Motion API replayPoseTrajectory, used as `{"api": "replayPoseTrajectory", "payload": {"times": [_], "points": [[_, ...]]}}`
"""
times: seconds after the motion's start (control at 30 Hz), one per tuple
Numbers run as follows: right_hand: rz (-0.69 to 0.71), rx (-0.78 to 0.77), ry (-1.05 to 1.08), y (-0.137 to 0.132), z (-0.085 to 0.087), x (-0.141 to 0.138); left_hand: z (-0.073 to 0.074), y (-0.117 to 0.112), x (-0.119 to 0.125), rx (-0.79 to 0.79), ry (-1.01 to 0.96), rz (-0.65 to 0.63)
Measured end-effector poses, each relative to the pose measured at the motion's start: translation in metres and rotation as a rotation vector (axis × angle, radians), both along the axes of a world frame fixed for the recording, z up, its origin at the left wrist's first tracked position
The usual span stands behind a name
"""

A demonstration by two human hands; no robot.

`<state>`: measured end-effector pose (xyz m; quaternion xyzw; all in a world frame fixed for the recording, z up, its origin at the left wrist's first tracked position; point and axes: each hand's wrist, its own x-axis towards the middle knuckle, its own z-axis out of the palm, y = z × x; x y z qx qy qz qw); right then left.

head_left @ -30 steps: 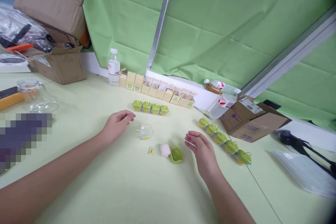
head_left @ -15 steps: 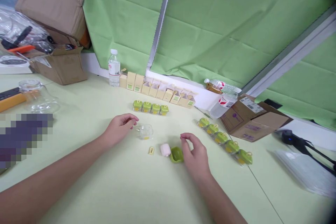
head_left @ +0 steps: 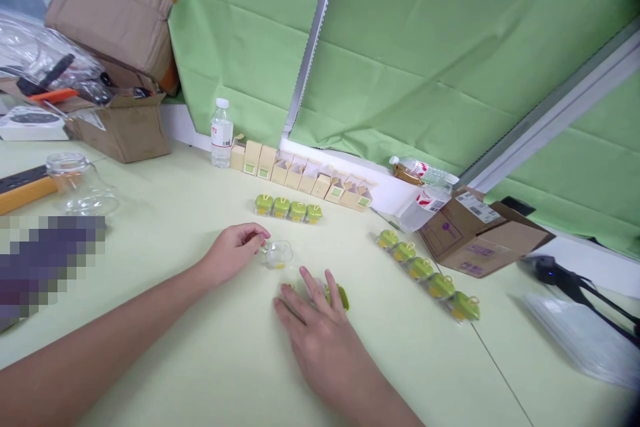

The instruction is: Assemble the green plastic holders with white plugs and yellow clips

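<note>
My left hand [head_left: 237, 250] is closed at the handle side of a small clear cup [head_left: 280, 254], its thumb and fingertips drawn together there. A yellow patch shows low on the cup. With its fingers spread, my right hand [head_left: 320, 337] reaches over a few small parts. Beyond its fingertips sits a hollow green lid [head_left: 343, 297], partly covered. The pale pink block and the small yellow loop are mostly hidden beneath these fingers. Further back stands a row of finished-looking clear cups with green lids [head_left: 289, 208], each topped by a yellow loop.
A second slanting row of green-lidded cups [head_left: 421, 269] lies to the right. Small cream boxes [head_left: 300, 173] line the wall beside a water bottle [head_left: 221, 133]. Cardboard boxes [head_left: 485, 233] and a plastic bag [head_left: 575, 340] lie right; a clear jar [head_left: 80, 183] stands left.
My right hand has moved left from beside the green lid to over the small parts, spreading its fingers. My left hand has shifted slightly right, closer to the clear cup.
</note>
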<state>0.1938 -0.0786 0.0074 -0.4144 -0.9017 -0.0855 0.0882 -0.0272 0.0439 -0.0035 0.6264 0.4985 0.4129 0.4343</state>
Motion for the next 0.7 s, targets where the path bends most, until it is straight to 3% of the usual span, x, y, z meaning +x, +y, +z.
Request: {"api": "replayPoseTrajectory", "payload": {"times": [0.4, 0.7], "points": [[-0.026, 0.021, 0.123, 0.0046, -0.0067, 0.0026, -0.0020, 0.0002, 0.0001, 0.003, 0.011, -0.024], [-0.038, -0.037, 0.149, 0.0026, -0.0024, 0.0046, -0.0037, 0.0002, 0.0009, 0.004, 0.005, -0.056]]}}
